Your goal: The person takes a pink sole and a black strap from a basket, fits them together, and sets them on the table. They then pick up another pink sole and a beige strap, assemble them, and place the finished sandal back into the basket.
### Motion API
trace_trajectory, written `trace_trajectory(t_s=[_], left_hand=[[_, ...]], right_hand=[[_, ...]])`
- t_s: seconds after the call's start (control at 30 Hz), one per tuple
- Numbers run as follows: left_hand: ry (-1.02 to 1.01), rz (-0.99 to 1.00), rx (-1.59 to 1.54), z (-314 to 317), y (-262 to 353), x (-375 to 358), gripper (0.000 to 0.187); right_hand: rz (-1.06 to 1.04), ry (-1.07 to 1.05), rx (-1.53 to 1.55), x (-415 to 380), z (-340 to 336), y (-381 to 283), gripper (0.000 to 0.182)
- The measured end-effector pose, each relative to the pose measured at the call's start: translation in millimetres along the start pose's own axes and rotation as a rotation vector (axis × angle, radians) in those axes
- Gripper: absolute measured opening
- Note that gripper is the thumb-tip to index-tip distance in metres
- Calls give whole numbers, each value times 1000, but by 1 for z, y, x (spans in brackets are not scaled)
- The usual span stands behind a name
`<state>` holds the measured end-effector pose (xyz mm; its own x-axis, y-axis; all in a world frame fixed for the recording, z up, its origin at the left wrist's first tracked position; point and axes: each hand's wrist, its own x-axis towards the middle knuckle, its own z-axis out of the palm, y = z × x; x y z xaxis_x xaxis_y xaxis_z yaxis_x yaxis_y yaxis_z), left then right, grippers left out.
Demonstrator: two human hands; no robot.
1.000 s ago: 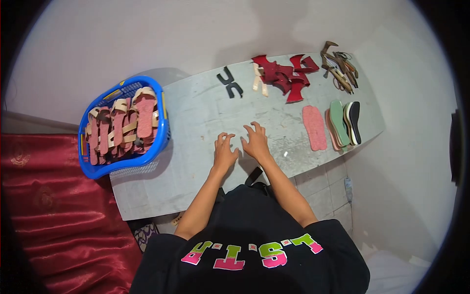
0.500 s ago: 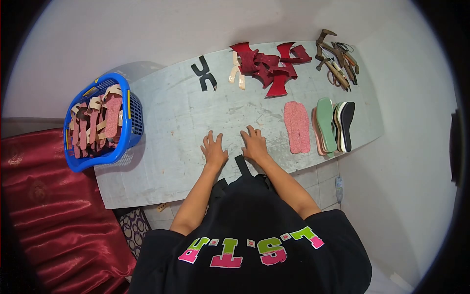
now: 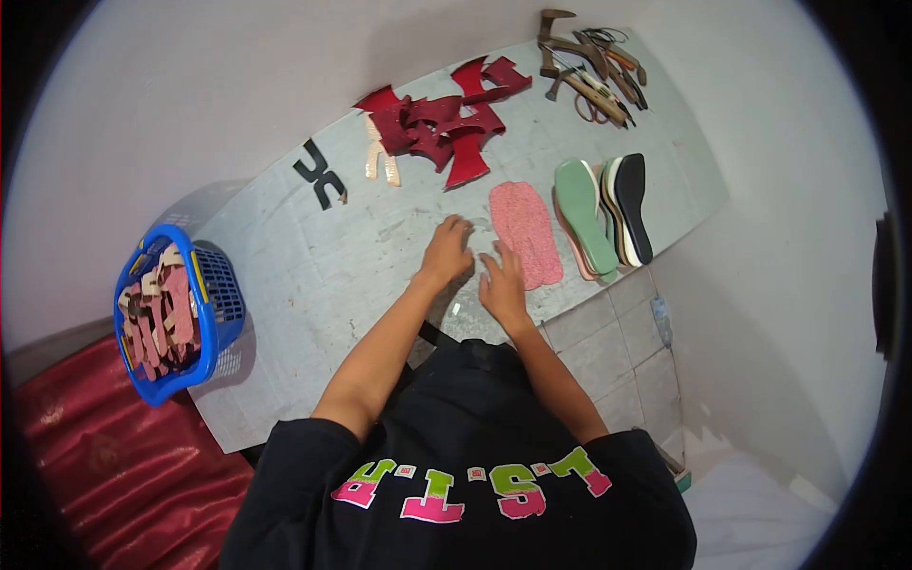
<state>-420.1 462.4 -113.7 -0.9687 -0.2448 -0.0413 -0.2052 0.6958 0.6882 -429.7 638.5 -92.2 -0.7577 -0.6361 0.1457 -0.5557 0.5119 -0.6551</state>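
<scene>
My left hand [image 3: 447,253] is over the middle of the grey table [image 3: 285,294], its fingers loosely bent and apart, with nothing seen in them. Close on its right, my right hand [image 3: 504,285] has its fingers spread and also holds nothing visible. Just beyond the right fingertips lies a pair of speckled pink shoe soles [image 3: 527,236], side by side. To the right of these stands a row of soles: a green sole [image 3: 584,217] in front, pale ones behind it and a black sole [image 3: 631,209] at the end.
Dark red shoe uppers [image 3: 442,128] are heaped at the back, beside cream strap pieces [image 3: 383,163] and black cut pieces [image 3: 320,175]. A hammer, an iron shoe anvil [image 3: 549,46] and other hand tools lie at the back right. A blue basket [image 3: 204,347] of sandals stands left.
The view has swung to the right. Both my hands have moved right, closer to the pink soles, and nearer to each other. Neither has picked anything up.
</scene>
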Motion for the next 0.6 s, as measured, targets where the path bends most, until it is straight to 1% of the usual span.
trace_trajectory(t_s=[0.03, 0.07, 0.1, 0.13, 0.17, 0.2, 0.27, 0.3, 0.37, 0.4, 0.47, 0.5, 0.53, 0.6], left_hand=[[-50, 75, -94, 9, 8, 13, 60], [-62, 79, -95, 18, 16, 25, 60], [-111, 19, -286, 28, 24, 35, 66], [-158, -44, -476, 37, 27, 44, 71], [-196, -56, -405, 44, 28, 49, 84], [-203, -59, -407, 52, 26, 52, 84], [-64, -44, -307, 63, 19, 54, 88], [-60, -52, -305, 52, 26, 53, 88], [-138, -477, -846, 16, 49, 52, 87], [-125, -480, -848, 12, 41, 50, 87], [4, -588, -1037, 7, 13, 38, 86], [84, -594, -1036, 2, 1, 31, 61], [105, -608, -1037, -4, -18, 20, 61], [117, -669, -1041, -23, -55, -6, 30]], right_hand=[[113, 16, -98, -4, -12, 1, 47], [226, 30, -197, -8, -21, 4, 49], [269, 65, -190, -12, -23, 13, 54], [279, 66, -192, -16, -22, 20, 54], [305, 86, -206, -20, -20, 27, 54], [328, 103, -220, -24, -19, 32, 54], [320, 98, -210, -26, -15, 41, 56], [308, 96, -200, -25, -14, 43, 57], [322, 70, -165, -22, -15, 39, 58], [341, 52, -133, -17, -17, 36, 58], [301, 1, -84, -10, -18, 27, 58], [275, -45, -36, -9, -16, 20, 57], [262, -65, -29, -6, -15, 12, 57], [135, -158, 24, 0, -10, -4, 55]])
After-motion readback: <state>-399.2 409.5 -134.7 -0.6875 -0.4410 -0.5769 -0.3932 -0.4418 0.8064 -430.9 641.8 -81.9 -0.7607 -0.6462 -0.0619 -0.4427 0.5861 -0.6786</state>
